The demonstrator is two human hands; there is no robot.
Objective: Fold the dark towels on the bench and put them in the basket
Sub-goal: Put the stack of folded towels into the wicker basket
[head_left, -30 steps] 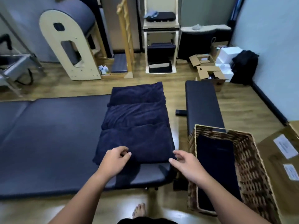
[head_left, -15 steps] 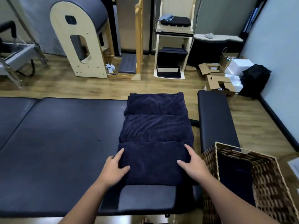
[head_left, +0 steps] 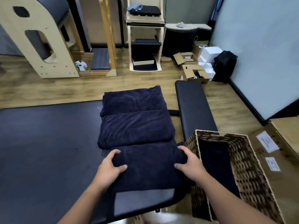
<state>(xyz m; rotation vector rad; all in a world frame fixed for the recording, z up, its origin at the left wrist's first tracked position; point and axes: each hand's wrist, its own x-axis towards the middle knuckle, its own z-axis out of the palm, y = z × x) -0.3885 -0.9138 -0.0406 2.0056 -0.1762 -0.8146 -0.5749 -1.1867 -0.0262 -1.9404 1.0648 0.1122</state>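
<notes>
Nearest folded dark navy terry towel [head_left: 149, 168] at front edge of black padded counter [head_left: 48, 151], gripped at both ends. Step in hand, by judgement: pick-up for transfer to rectangular woven wicker basket [head_left: 252, 172], just right of counter, dark cloth already inside. Next move calls for level lift, swing right, fold kept intact. Left hand [head_left: 110, 169] and right hand [head_left: 190, 164] each curled round towel end, thumbs on top. Two more folded navy towels [head_left: 135, 126] lie behind, untouched.

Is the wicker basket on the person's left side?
No, the wicker basket stands to the right of the nearest folded towel, which the left hand and right hand grip.
</notes>
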